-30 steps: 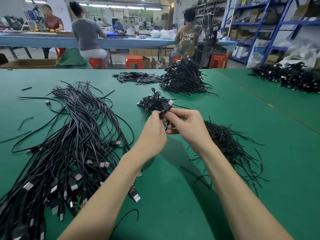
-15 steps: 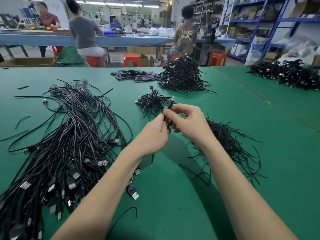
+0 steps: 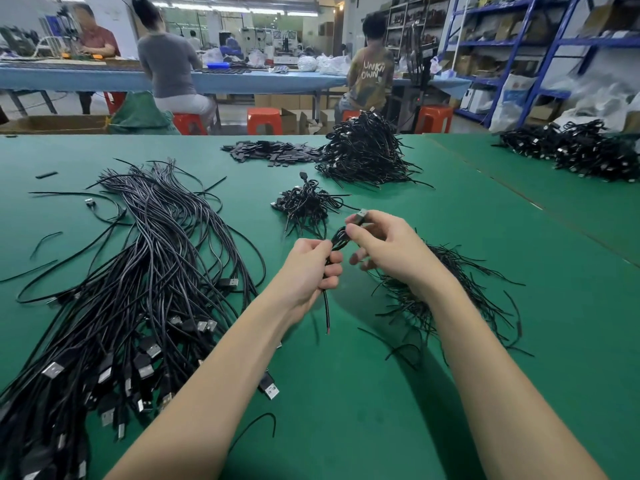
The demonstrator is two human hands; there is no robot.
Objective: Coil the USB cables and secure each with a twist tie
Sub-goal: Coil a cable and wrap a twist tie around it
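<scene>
A black coiled USB cable (image 3: 338, 238) is held between both hands above the green table (image 3: 346, 393). My left hand (image 3: 308, 271) grips the lower part of the coil, and a loose cable end hangs below its fist. My right hand (image 3: 384, 244) pinches the upper part, with the silver USB plug (image 3: 360, 215) sticking out above its fingers. A heap of black twist ties (image 3: 446, 289) lies under my right wrist. A big bundle of uncoiled USB cables (image 3: 138, 289) spreads over the left of the table. A small pile of tied coils (image 3: 304, 206) sits just beyond my hands.
A larger pile of tied cables (image 3: 363, 154) and a flat heap of small black pieces (image 3: 270, 152) lie at the far edge. More cables (image 3: 581, 150) are on the neighbouring table at right. Three people sit at a blue bench (image 3: 104, 77) behind; blue shelving (image 3: 519, 46) stands at right.
The hands have moved slightly apart. The left fist dropped lower on the coil, the loose cable end now hangs further below it, and the plug stands above the right fingers.
</scene>
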